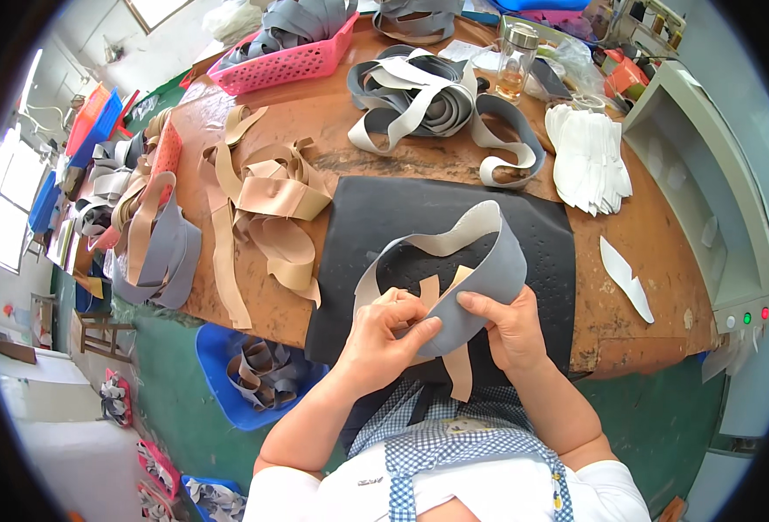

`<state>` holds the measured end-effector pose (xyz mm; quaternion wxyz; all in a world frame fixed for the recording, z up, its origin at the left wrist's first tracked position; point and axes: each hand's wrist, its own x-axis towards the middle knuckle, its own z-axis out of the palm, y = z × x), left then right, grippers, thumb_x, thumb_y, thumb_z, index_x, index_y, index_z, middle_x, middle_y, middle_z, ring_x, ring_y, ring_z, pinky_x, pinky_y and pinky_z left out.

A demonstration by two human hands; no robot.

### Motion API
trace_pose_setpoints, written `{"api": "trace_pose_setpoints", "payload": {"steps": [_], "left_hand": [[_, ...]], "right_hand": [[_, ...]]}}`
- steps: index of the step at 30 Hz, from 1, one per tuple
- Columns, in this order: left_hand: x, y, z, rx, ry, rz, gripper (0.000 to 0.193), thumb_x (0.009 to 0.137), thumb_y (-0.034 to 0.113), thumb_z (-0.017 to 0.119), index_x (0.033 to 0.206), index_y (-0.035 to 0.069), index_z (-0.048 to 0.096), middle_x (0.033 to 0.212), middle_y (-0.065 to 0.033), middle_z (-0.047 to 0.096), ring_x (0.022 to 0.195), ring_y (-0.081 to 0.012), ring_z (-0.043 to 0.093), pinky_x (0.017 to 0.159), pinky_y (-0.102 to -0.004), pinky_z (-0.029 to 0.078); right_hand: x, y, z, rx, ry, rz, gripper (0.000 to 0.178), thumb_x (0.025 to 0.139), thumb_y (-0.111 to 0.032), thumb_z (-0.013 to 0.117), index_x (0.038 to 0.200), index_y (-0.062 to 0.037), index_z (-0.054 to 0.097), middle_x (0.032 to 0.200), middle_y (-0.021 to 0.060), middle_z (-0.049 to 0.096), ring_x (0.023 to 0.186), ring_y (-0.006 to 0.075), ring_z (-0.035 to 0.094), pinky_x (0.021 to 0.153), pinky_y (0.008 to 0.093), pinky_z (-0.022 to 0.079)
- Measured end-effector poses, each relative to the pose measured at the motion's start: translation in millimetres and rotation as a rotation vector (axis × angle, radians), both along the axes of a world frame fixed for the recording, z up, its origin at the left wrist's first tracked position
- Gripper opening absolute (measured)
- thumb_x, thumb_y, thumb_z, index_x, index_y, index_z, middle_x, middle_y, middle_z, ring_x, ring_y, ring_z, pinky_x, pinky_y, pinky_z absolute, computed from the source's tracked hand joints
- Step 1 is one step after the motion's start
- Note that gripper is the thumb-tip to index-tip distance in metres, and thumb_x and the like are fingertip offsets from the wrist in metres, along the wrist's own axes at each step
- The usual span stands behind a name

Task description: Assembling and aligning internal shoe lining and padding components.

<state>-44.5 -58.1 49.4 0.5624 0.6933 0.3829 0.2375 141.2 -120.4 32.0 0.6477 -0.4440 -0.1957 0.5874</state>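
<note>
Grey looped strip (494, 277) is what we hold above the black mat (362, 213), our left hand (387, 337) and right hand (515, 329) both pinching it, and we'd probably do best keeping the tan strip (459, 376) beside it flat and untwisted.

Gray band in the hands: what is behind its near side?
A tan strip hangs below the gray band and tan ends show above; whether they join behind it is covered.

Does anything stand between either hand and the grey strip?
Nothing visible does: the left hand and right hand each have a thumb directly on the grey strip; a tan strip hangs below it.
</note>
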Motion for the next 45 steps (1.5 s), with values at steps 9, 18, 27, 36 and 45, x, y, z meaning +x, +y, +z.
{"api": "trace_pose_setpoints", "payload": {"steps": [9, 18, 27, 36, 45], "left_hand": [[9.2, -9.8, 7.3, 0.360, 0.068, 0.121, 0.014, 0.085, 0.009, 0.072, 0.093, -0.002, 0.071, 0.089, -0.0112, 0.067, 0.084, -0.0189, 0.062, 0.072, -0.0303, 0.048], [-4.1, -15.1, 7.1, 0.185, 0.025, 0.168, 0.011, 0.083, 0.001, 0.071, 0.093, -0.003, 0.071, 0.076, -0.0086, 0.064, 0.071, -0.0152, 0.060, 0.066, -0.0265, 0.046], [-8.1, -18.5, 5.8, 0.169, 0.034, 0.148, 0.013, 0.084, 0.005, 0.072, 0.096, -0.001, 0.073, 0.082, -0.0095, 0.066, 0.076, -0.0166, 0.063, 0.065, -0.0283, 0.053], [-4.0, -15.9, 7.9, 0.112, 0.024, 0.129, 0.015, 0.083, 0.010, 0.075, 0.093, -0.002, 0.072, 0.083, -0.0120, 0.069, 0.073, -0.0200, 0.066, 0.065, -0.0314, 0.051], [-9.4, -21.3, 2.0, 0.151, 0.085, 0.124, 0.015, 0.082, 0.010, 0.075, 0.089, -0.003, 0.072, 0.078, -0.0121, 0.067, 0.068, -0.0204, 0.066, 0.062, -0.0305, 0.049]], "right_hand": [[-23.0, -5.6, -1.4, 0.004, -0.179, -0.016, 0.020, 0.082, 0.001, 0.073, 0.102, 0.0000, 0.069, 0.094, 0.0056, 0.072, 0.085, 0.0126, 0.067, 0.079, 0.0285, 0.053], [-3.4, 2.3, 10.9, 0.018, 0.039, 0.038, 0.022, 0.089, -0.006, 0.068, 0.109, -0.0009, 0.062, 0.100, 0.0057, 0.070, 0.087, 0.0138, 0.068, 0.079, 0.0293, 0.055], [-5.4, -0.6, 0.3, 0.050, -0.014, -0.020, 0.023, 0.086, -0.003, 0.070, 0.109, -0.0015, 0.064, 0.098, 0.0058, 0.071, 0.085, 0.0131, 0.068, 0.079, 0.0288, 0.055], [-24.5, -5.7, 4.4, 0.022, -0.157, -0.013, 0.020, 0.083, 0.001, 0.072, 0.102, -0.0009, 0.068, 0.095, 0.0045, 0.072, 0.087, 0.0115, 0.066, 0.081, 0.0277, 0.053], [-3.3, 4.3, -1.8, 0.006, 0.059, 0.024, 0.026, 0.087, -0.006, 0.072, 0.111, -0.0023, 0.064, 0.100, 0.0062, 0.070, 0.088, 0.0131, 0.067, 0.082, 0.0294, 0.054]]}}
